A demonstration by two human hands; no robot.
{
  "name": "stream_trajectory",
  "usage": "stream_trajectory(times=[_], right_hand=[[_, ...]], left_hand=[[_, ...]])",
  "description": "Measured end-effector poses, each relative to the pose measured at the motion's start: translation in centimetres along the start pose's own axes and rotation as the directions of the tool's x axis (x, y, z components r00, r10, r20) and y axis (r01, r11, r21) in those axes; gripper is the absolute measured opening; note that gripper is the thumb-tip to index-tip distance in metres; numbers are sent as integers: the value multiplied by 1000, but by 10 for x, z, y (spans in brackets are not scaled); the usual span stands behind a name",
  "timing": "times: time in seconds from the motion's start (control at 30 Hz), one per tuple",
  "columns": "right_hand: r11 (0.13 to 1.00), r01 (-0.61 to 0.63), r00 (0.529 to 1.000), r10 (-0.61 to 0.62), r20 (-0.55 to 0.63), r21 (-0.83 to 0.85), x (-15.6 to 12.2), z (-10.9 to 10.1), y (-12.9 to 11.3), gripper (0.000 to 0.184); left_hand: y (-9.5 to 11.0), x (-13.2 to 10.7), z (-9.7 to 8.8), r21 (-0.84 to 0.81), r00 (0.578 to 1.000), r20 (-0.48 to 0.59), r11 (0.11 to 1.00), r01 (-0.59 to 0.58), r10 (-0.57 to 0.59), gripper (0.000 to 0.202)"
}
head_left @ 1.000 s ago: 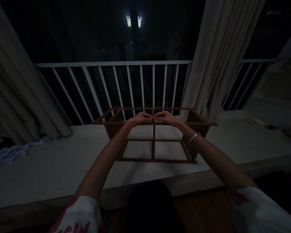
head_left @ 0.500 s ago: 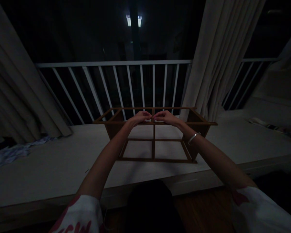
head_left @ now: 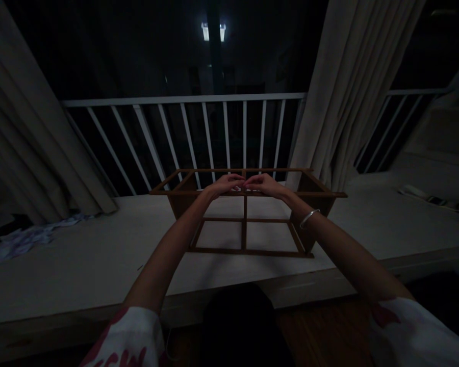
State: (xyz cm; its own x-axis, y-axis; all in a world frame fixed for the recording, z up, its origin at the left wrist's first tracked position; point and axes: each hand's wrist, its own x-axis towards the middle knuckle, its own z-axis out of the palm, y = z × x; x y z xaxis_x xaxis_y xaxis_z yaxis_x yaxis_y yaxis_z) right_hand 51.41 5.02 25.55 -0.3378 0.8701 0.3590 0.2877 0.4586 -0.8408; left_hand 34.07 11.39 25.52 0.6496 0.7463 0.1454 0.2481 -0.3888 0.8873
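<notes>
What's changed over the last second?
The whole scene slid slightly right in view. The left hand and right hand remain at the brown frame; no clear grasp or release shows. The frame stayed on the white ledge.

Pale ledge [head_left: 80,265], brown wooden frame [head_left: 245,224] on it, crumpled cloth [head_left: 28,240] toward the left

A wooden frame [head_left: 245,214] is sitting on the ledge [head_left: 99,250], with the railing [head_left: 187,98] standing behind it. The left hand [head_left: 226,184] and right hand [head_left: 265,184] are sitting side by side at its top middle. Curtains [head_left: 340,97] are hanging left and right, and cloth [head_left: 26,239] is lying far left
</notes>
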Motion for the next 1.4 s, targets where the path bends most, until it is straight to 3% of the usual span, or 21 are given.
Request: stream_trajectory(times=[0.2, 0.87, 1.4], right_hand=[[1000, -27, 1000, 26, -11, -8, -1, 1, -2, 28], [1000, -17, 999, 17, -32, 1, 2, 1, 3, 28], [983, -6, 995, -12, -94, -182, 7, 0, 11, 35]], left_hand=[[6, -5, 0, 26, 997, 72, 1000, 4, -6, 45], [1, -1, -3, 56, 987, 152, 997, -54, 45, 38], [-2, 1, -3, 60, 987, 143, 995, -81, 71, 45]])
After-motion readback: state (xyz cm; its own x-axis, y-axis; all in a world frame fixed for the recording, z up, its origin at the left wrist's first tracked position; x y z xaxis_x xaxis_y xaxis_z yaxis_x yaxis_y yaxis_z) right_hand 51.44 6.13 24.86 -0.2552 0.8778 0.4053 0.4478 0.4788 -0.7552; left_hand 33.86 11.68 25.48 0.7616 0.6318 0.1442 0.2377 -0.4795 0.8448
